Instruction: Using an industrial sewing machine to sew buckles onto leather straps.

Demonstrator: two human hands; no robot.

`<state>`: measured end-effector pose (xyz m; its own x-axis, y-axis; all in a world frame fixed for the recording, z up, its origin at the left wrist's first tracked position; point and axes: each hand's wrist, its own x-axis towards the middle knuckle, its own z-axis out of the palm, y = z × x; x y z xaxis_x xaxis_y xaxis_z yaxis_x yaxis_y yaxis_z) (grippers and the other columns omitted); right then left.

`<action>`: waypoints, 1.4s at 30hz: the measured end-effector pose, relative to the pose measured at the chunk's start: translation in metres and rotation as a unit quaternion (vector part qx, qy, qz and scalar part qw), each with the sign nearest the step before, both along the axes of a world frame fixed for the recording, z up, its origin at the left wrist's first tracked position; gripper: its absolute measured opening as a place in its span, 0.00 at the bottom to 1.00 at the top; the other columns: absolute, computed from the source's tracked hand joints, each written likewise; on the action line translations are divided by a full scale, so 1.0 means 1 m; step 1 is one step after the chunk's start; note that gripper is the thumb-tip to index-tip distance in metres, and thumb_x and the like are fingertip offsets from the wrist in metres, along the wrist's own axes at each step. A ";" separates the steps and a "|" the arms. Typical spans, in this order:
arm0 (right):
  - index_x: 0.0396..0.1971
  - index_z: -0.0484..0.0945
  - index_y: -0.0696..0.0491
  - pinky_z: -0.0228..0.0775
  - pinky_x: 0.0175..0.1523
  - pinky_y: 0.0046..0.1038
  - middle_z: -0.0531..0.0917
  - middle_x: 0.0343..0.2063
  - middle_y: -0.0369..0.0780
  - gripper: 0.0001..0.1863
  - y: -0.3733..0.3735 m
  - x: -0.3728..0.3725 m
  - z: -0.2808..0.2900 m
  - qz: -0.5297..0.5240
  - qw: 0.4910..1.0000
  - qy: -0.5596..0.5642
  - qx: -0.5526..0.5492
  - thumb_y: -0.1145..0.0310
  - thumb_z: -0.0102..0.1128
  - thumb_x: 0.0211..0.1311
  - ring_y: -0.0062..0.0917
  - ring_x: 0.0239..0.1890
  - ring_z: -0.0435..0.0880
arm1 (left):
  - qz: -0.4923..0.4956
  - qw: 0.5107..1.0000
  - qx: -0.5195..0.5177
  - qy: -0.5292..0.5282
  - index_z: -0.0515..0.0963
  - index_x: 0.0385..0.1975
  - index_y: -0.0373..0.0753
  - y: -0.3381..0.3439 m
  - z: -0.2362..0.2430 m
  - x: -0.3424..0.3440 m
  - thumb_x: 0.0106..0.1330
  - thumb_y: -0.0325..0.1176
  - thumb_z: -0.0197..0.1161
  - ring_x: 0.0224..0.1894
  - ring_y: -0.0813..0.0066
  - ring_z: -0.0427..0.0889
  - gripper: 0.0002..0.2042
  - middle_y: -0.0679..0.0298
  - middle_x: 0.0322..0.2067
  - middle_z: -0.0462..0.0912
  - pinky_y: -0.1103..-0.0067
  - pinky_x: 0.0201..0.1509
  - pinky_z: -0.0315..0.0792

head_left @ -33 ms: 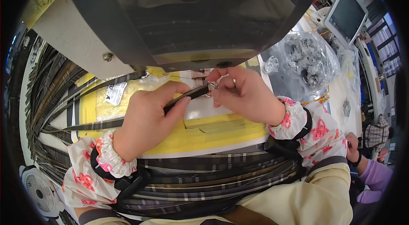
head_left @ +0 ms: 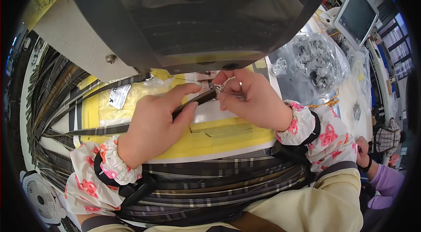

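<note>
Left hand [head_left: 153, 117] — thumb clamped on the dark strap [head_left: 205, 97], index finger now lifted off it and reaching farther right; in the earlier frame that finger lay curled closer to the strap. Right hand [head_left: 253, 101] — fingertips together on a small metal ring [head_left: 218, 89], posture little changed. Dark strap: located between the hands, above the yellow-taped board [head_left: 237, 137], its right end at the ring; whether it passed through could not be told. Plaid straps [head_left: 219, 175], near side, and clear plastic bag [head_left: 322, 63], far right: unmoved.
</note>
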<state>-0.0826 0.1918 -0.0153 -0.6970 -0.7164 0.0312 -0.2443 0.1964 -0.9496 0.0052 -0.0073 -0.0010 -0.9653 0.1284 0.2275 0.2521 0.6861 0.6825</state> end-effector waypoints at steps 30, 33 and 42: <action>0.52 0.68 0.59 0.71 0.38 0.18 0.78 0.31 0.36 0.15 0.011 0.003 0.019 0.225 0.943 -0.223 -0.103 0.73 0.49 0.67 0.14 0.30 0.77 | -0.256 0.881 0.166 -0.361 0.58 0.63 0.34 -0.025 0.029 -0.013 0.70 0.39 0.52 0.36 0.70 0.77 0.25 0.61 0.34 0.78 0.78 0.43 0.69; 0.52 0.73 0.55 0.72 0.37 0.20 0.80 0.31 0.36 0.15 0.009 0.000 0.026 0.171 0.971 -0.165 -0.014 0.72 0.52 0.66 0.15 0.29 0.79 | -0.217 0.934 0.072 -0.277 0.69 0.53 0.32 -0.018 0.027 -0.017 0.69 0.38 0.53 0.33 0.66 0.77 0.18 0.56 0.31 0.78 0.77 0.39 0.70; 0.27 0.69 0.56 0.70 0.30 0.39 0.77 0.23 0.43 0.09 -0.011 -0.004 -0.001 0.086 0.906 0.411 0.050 0.76 0.59 0.46 0.41 0.26 0.79 | -0.035 0.975 -0.207 0.075 0.70 0.22 0.36 0.014 -0.002 -0.019 0.61 0.33 0.60 0.22 0.57 0.77 0.10 0.56 0.18 0.76 0.67 0.23 0.69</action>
<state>-0.0871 0.1806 -0.0161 -0.3458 -0.8397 0.4187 -0.8961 0.1631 -0.4129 -0.0137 0.0067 -0.0026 -0.9108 0.3032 0.2801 0.3835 0.8726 0.3025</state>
